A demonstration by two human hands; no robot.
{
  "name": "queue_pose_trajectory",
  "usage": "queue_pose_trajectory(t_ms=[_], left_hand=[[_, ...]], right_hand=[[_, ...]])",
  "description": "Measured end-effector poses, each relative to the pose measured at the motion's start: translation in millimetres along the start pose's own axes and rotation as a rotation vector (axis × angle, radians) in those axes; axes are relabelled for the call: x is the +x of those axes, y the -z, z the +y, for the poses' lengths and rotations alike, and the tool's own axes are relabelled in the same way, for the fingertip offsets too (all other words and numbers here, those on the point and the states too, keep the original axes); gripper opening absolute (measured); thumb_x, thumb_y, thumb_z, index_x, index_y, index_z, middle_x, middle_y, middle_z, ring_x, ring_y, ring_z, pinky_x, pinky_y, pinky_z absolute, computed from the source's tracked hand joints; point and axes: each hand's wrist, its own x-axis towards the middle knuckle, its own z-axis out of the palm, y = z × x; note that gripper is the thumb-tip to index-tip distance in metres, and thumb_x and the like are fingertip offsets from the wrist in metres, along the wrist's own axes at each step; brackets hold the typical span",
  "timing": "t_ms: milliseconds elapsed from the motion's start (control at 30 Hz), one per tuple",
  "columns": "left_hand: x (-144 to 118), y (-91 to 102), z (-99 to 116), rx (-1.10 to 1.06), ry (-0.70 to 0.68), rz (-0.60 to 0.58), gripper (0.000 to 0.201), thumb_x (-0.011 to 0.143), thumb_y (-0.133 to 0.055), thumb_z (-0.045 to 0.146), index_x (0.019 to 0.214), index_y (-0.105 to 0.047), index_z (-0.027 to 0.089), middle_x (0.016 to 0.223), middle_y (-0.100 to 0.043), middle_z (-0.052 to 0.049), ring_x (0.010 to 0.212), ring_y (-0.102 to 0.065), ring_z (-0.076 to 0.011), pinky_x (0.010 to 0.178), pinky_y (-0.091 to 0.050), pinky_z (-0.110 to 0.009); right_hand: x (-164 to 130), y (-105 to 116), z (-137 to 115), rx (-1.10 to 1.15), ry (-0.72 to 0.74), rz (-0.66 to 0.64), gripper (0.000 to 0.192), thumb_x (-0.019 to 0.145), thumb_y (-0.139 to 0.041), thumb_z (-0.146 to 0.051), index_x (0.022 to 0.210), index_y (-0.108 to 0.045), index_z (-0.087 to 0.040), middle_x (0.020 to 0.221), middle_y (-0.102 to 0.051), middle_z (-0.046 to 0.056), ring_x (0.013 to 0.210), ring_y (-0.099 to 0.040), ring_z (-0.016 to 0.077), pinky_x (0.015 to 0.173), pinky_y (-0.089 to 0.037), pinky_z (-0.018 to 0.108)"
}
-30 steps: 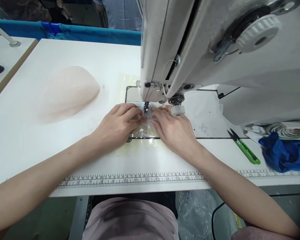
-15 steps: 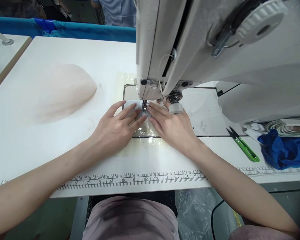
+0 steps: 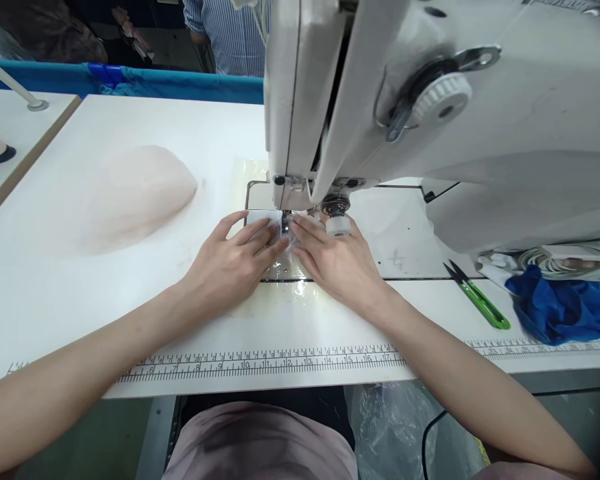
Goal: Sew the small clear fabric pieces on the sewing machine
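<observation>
A white sewing machine [image 3: 300, 87] stands over the table, its presser foot [image 3: 285, 223] lowered close to the bed between my two hands. My left hand [image 3: 233, 263] lies flat left of the foot, fingers spread, over a small pale bluish-white piece [image 3: 264, 216] with a straight far edge. Right of the foot rests my right hand [image 3: 337, 260], fingers stretched towards it, touching thin clear shiny material [image 3: 296, 233]. The machine's front knob [image 3: 339, 227] hides some of its fingers. How far the pale piece runs beneath my fingers is hidden.
Green-handled thread snips [image 3: 480, 299] lie at the right, beside a crumpled blue cloth [image 3: 563, 307] and a coiled cord [image 3: 570, 259]. A blurry pale pink rounded shape [image 3: 153, 193] is at the left. A printed ruler [image 3: 265, 363] follows the front edge. People are behind the blue barrier [image 3: 180, 83].
The head view has shifted slightly, so the machine sits a little lower and further left. Both hands stay beside the presser foot with nearly the same pose.
</observation>
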Motion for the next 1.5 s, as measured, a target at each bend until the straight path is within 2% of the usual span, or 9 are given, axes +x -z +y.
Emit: queue_pose_trajectory(t_ms=[167, 300, 433, 633, 833, 1100, 1333, 1500], left_hand=[[-0.5, -1.5, 0.1, -0.084, 0.04, 0.022, 0.039, 0.095, -0.048, 0.012, 0.131, -0.06, 0.021, 0.133, -0.063, -0.011, 0.126, -0.058, -0.0282, 0.108, -0.04, -0.055], [-1.3, -3.2, 0.9, -0.072, 0.04, 0.053, 0.038, 0.095, -0.045, 0.013, 0.129, -0.06, 0.019, 0.132, -0.064, -0.01, 0.124, -0.06, -0.0274, 0.108, -0.041, -0.054], [-2.3, -3.7, 1.4, -0.007, 0.025, 0.078, 0.036, 0.095, -0.043, 0.011, 0.127, -0.06, 0.014, 0.127, -0.067, -0.011, 0.122, -0.061, -0.0262, 0.109, -0.042, -0.053], [-4.1, 0.7, 0.8, 0.074, -0.052, 0.09, 0.032, 0.097, -0.044, 0.012, 0.125, -0.06, 0.011, 0.126, -0.068, -0.011, 0.12, -0.062, -0.027, 0.106, -0.046, -0.055], [-4.1, 3.6, 1.1, 0.027, -0.035, 0.063, 0.032, 0.097, -0.045, 0.013, 0.124, -0.061, 0.011, 0.125, -0.068, -0.012, 0.119, -0.063, -0.028, 0.107, -0.045, -0.057], [-3.2, -5.3, -1.7, -0.074, 0.024, 0.09, 0.037, 0.093, -0.049, 0.013, 0.128, -0.062, 0.015, 0.128, -0.067, -0.01, 0.121, -0.061, -0.028, 0.111, -0.039, -0.056], [-1.4, -5.7, -3.0, 0.018, 0.027, 0.088, 0.034, 0.096, -0.045, 0.018, 0.125, -0.063, 0.019, 0.129, -0.066, -0.006, 0.122, -0.06, -0.0257, 0.111, -0.037, -0.052], [-3.3, -1.4, 1.9, -0.018, -0.017, 0.135, 0.032, 0.096, -0.049, 0.018, 0.123, -0.065, 0.018, 0.124, -0.069, -0.007, 0.118, -0.062, -0.0245, 0.108, -0.039, -0.049]], right_hand=[[-5.7, 5.7, -3.2, 0.076, 0.063, 0.058, 0.033, 0.094, -0.053, -0.036, 0.116, -0.066, -0.015, 0.111, -0.073, 0.009, 0.109, -0.061, 0.0267, 0.097, -0.041, 0.045], [-4.0, 3.4, -6.6, 0.026, 0.049, 0.079, 0.027, 0.088, -0.051, -0.017, 0.11, -0.067, -0.015, 0.101, -0.074, 0.006, 0.091, -0.062, 0.0219, 0.092, -0.042, 0.039], [-0.4, -2.2, -5.4, -0.061, 0.08, 0.16, 0.025, 0.09, -0.049, -0.007, 0.093, -0.07, -0.02, 0.092, -0.075, 0.001, 0.083, -0.063, 0.0165, 0.089, -0.041, 0.034], [-3.1, 0.7, -2.7, -0.025, 0.14, 0.214, 0.022, 0.094, -0.055, -0.011, 0.087, -0.072, -0.022, 0.092, -0.076, -0.002, 0.084, -0.064, 0.0139, 0.088, -0.043, 0.034], [-3.8, 3.3, -4.4, 0.013, 0.149, 0.203, 0.02, 0.094, -0.056, -0.01, 0.088, -0.073, -0.021, 0.091, -0.075, -0.001, 0.084, -0.064, 0.0138, 0.089, -0.045, 0.035], [-1.8, 3.3, -3.9, 0.006, 0.14, 0.204, 0.021, 0.096, -0.056, -0.017, 0.083, -0.072, -0.02, 0.089, -0.075, -0.001, 0.079, -0.064, 0.0138, 0.088, -0.045, 0.034], [-2.2, 4.3, -2.3, 0.022, 0.105, 0.163, 0.02, 0.096, -0.053, -0.02, 0.095, -0.073, -0.019, 0.092, -0.075, 0.0, 0.079, -0.062, 0.0151, 0.091, -0.044, 0.035], [-6.1, 6.6, -1.5, 0.044, 0.111, 0.13, 0.03, 0.09, -0.049, -0.005, 0.103, -0.073, -0.018, 0.098, -0.075, 0.001, 0.084, -0.063, 0.016, 0.095, -0.043, 0.037]])
